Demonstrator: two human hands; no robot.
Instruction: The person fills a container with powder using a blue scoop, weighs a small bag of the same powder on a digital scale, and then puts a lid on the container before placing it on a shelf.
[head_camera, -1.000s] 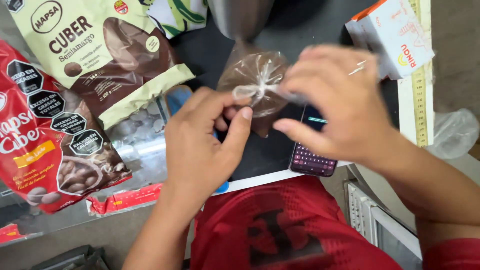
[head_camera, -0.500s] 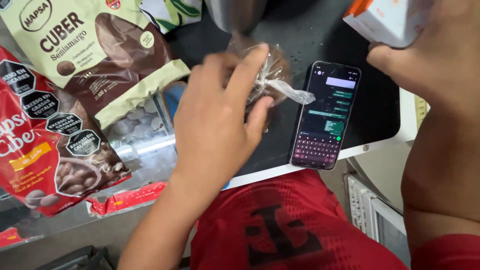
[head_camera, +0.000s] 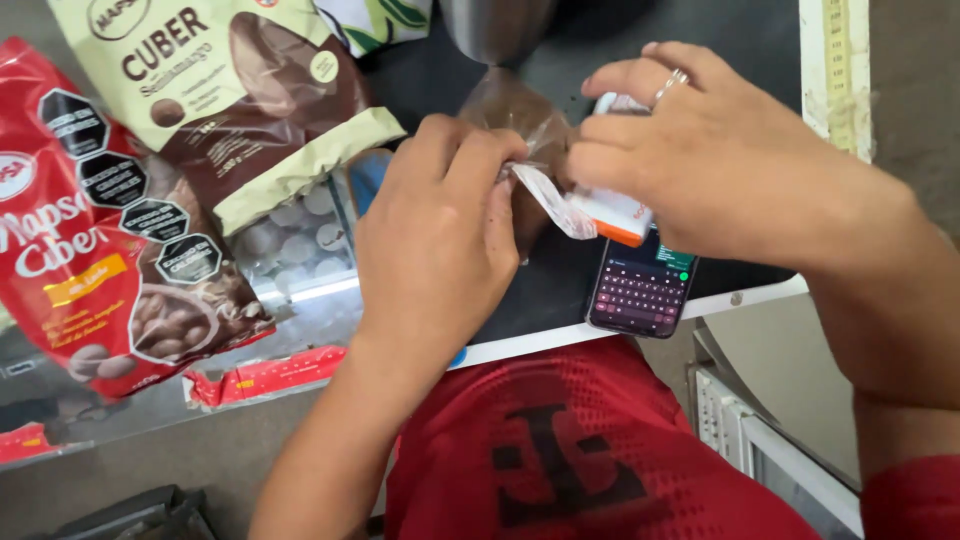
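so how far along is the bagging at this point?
Done: the small clear bag looks filled with brown pieces, its neck twisted shut. In hand: the left hand pinches the twisted neck, while the right hand holds a white and orange tape dispenser against it. Left: no tape visibly wrapped around the neck yet. The red bag and green bag of chocolate lie alongside.

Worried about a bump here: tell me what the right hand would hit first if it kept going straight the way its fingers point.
The right hand points leftward; it would likely meet the twisted neck of the small clear bag and the left hand pinching it. Depth is unclear.
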